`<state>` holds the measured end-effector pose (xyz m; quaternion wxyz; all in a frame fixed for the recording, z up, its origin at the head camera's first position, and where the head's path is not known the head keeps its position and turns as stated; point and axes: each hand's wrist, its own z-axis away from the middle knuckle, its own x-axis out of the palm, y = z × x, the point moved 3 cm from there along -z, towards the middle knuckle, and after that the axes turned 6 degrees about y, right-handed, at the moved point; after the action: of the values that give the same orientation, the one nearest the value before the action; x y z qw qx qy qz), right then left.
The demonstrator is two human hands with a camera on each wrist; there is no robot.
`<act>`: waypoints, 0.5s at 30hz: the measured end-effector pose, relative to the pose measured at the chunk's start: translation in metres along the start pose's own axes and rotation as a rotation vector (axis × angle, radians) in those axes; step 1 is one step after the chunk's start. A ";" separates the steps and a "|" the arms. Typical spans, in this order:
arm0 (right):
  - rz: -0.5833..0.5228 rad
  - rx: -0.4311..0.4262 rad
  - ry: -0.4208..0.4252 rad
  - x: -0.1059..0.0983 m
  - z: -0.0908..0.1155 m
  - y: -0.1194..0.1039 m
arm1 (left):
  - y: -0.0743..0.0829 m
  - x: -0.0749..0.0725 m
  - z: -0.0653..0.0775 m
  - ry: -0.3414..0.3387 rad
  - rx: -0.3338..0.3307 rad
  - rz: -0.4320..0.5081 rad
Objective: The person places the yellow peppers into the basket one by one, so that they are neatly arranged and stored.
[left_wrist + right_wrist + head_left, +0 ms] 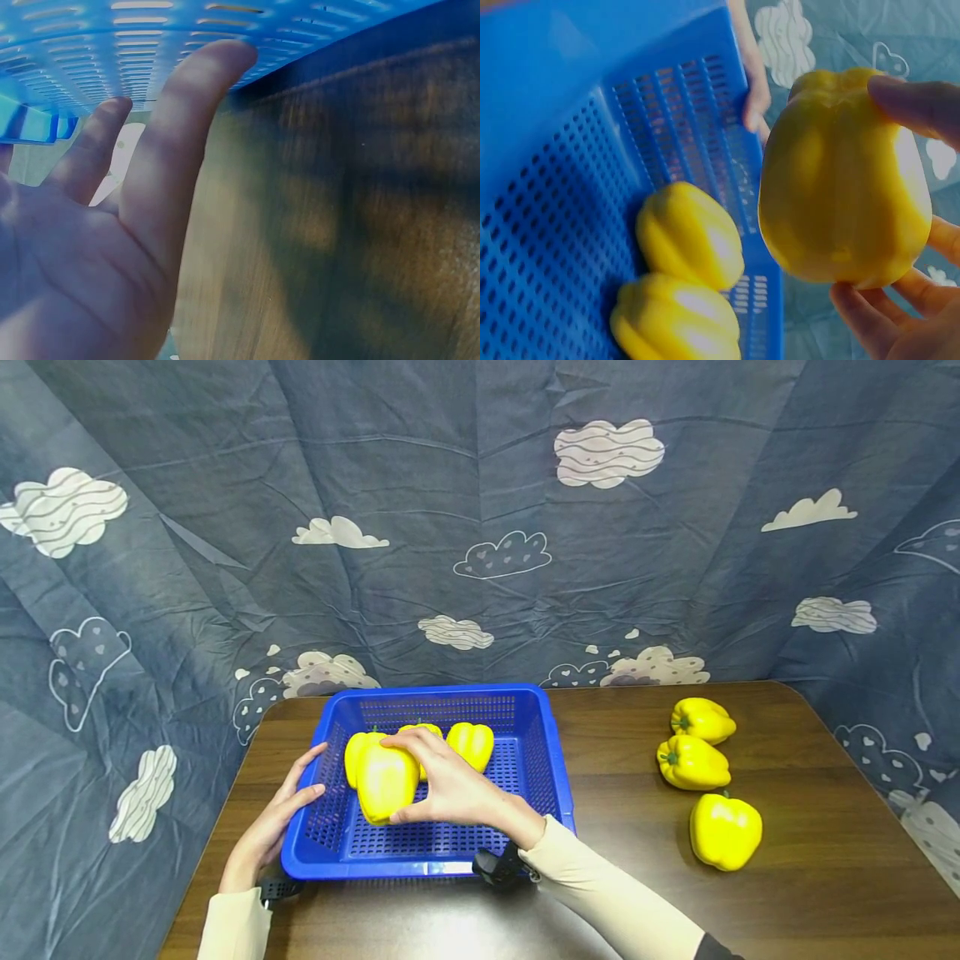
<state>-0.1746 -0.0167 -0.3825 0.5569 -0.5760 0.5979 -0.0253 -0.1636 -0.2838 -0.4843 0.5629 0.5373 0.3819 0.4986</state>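
A yellow bell pepper [387, 783] is held in my right hand [450, 781] above the left part of a blue slotted basket [561, 777]. In the right wrist view this pepper [844, 187] sits between the thumb and the fingers, clear of the basket wall. Inside the basket lie other yellow bell peppers: one at left [357, 752], partly behind the held one, another [422, 727] partly hidden by my right hand, and one farther right [471, 745]. My left hand [270, 827] touches the basket's left rim, fingers and thumb extended, as the left wrist view shows.
Three more yellow bell peppers stand on the right side of the brown wooden table [615, 860]: one at back [703, 720], one in the middle [693, 763] and one in front [725, 832]. A grey-blue curtain [420, 577] with cloud prints hangs behind the table.
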 end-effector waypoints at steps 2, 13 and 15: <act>0.013 0.011 -0.013 0.005 -0.001 -0.002 | 0.000 0.000 0.000 0.002 -0.001 0.000; 0.040 0.042 -0.015 0.028 -0.004 -0.006 | -0.001 0.000 0.000 0.005 -0.018 -0.005; 0.041 0.052 -0.008 0.032 -0.004 -0.006 | 0.000 0.000 0.000 0.006 -0.020 -0.010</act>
<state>-0.1641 -0.0440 -0.3971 0.5746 -0.5490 0.6064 -0.0271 -0.1631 -0.2840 -0.4847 0.5695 0.5285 0.3810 0.5011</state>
